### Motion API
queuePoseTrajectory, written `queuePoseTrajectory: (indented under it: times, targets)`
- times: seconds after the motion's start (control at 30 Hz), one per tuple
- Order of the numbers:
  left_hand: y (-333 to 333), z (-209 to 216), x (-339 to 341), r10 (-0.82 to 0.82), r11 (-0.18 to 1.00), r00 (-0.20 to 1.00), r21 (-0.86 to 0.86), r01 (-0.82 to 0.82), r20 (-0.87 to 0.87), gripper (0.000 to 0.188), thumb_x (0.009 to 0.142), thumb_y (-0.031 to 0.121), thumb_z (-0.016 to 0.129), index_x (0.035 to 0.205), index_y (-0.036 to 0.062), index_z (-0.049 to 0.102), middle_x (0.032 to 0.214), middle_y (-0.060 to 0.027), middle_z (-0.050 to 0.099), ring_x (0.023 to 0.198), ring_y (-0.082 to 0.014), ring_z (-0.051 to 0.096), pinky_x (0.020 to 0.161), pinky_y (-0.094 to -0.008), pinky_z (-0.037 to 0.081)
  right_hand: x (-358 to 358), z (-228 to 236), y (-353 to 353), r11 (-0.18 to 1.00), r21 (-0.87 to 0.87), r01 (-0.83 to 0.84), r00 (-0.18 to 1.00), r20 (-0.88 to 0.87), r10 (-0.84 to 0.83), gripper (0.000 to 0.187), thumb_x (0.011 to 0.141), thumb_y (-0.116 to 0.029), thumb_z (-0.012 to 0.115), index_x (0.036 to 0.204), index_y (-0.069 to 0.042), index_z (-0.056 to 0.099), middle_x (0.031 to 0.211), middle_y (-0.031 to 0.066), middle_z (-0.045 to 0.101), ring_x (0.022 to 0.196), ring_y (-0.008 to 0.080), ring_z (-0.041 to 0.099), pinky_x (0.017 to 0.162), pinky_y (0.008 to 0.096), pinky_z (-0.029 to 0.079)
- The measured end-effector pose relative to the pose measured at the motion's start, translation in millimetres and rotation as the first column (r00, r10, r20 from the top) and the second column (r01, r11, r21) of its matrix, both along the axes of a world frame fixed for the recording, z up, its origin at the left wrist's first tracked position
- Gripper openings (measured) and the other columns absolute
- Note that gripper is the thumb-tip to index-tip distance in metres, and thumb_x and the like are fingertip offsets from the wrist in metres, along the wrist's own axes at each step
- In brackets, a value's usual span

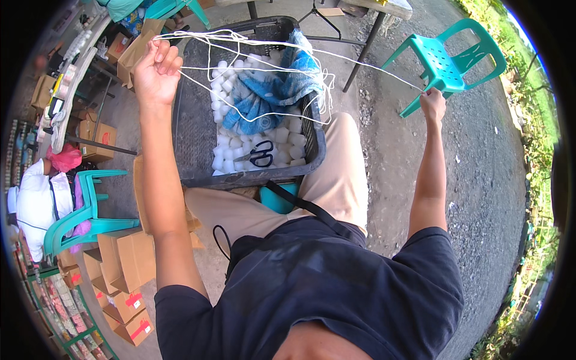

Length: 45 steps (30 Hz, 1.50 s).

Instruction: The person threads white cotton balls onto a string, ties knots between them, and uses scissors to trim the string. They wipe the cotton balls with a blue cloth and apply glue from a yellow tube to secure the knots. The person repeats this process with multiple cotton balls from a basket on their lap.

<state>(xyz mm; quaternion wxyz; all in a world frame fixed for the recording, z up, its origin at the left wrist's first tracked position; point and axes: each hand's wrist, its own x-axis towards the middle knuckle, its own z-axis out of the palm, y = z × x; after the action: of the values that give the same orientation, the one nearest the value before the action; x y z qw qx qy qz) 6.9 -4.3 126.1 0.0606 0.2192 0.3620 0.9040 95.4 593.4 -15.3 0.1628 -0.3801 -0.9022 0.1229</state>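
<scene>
The left hand (pixel 157 73) is closed, fingers curled around gathered loops of thin white cord (pixel 204 35). The right hand (pixel 432 105) is closed on a single strand, drawn out to the right. Between the hands, the cord spans above the black plastic crate (pixel 258 175). Crate contents: short white cylinders (pixel 224 153), crumpled blue patterned cloth (pixel 258 102), and, at the near side, black-handled scissors (pixel 261 154).

The head view looks steeply down and forward from the person's head — wide and round, straight edges bending toward the rim. Nearest is the dark shirt (pixel 330 282), along the bottom; farther off sit the crate (pixel 195 135), left hand (pixel 157 75) and right hand (pixel 433 106).
</scene>
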Motion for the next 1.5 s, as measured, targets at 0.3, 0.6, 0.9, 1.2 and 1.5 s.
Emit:
queuePoseTrajectory:
  times: [0.3, 0.6, 0.9, 1.2, 1.5]
  targets:
    - [29, 20, 12, -0.098, 0.987, 0.991, -0.135, 0.086, -0.086, 0.020, 0.102, 0.018, 0.039, 0.098, 0.0038, 0.053, 0.067, 0.0014, 0.034, 0.053, -0.0072, 0.028, 0.049, -0.0221, 0.025, -33, 76, -133, 0.562, 0.011, -0.827, 0.501, -0.436, 0.747, 0.020, 0.086, -0.009, 0.060, 0.103, -0.010, 0.071, 0.096, 0.0092, 0.071, 0.086, 0.0177, 0.069, 0.078, 0.0303, 0.052]
    - [34, 26, 23, -0.135, 0.984, 0.987, -0.125, 0.123, -0.092, 0.023, 0.103, 0.016, 0.037, 0.105, 0.0003, 0.054, 0.067, 0.0015, 0.032, 0.054, -0.0077, 0.027, 0.050, -0.0227, 0.025, -46, 117, -318, -0.078, -0.147, -0.986, -0.012, -0.407, 0.914, 0.019, 0.081, -0.017, 0.071, 0.093, -0.003, 0.070, 0.078, 0.0109, 0.071, 0.074, 0.0192, 0.069, 0.068, 0.0313, 0.053]
    - [50, -2, 35, 0.172, 0.474, 0.790, -0.653, -0.590, -0.589, 0.050, 0.087, 0.042, 0.065, 0.121, 0.0064, 0.057, 0.116, -0.0111, 0.060, 0.109, -0.0216, 0.056, 0.091, -0.0369, 0.045, -40, 121, -315, 0.039, -0.109, -0.993, 0.093, -0.550, 0.830, 0.013, 0.076, -0.010, 0.073, 0.079, -0.002, 0.063, 0.067, 0.0092, 0.065, 0.061, 0.0177, 0.062, 0.059, 0.0307, 0.049]
    - [90, -15, 44, 0.060, 0.705, 0.938, -0.651, -0.281, -0.340, 0.013, 0.092, 0.009, 0.059, 0.102, 0.0016, 0.060, 0.099, -0.0065, 0.065, 0.093, -0.0148, 0.064, 0.083, -0.0275, 0.051, -36, 126, -299, -0.155, -0.328, -0.932, 0.127, -0.694, 0.709, 0.017, 0.088, -0.019, 0.069, 0.081, -0.005, 0.062, 0.071, -0.0026, 0.061, 0.065, 0.0016, 0.055, 0.051, 0.0184, 0.045]
    - [97, -22, 43, -0.170, 0.969, 0.983, -0.172, 0.179, 0.063, 0.012, 0.093, 0.008, 0.053, 0.103, 0.0040, 0.057, 0.106, -0.0129, 0.064, 0.103, -0.0268, 0.062, 0.091, -0.0465, 0.051, -38, 132, -282, -0.112, -0.401, -0.909, 0.206, -0.667, 0.716, 0.021, 0.089, -0.022, 0.067, 0.082, -0.004, 0.061, 0.070, -0.0023, 0.059, 0.063, 0.0040, 0.053, 0.051, 0.0207, 0.040]
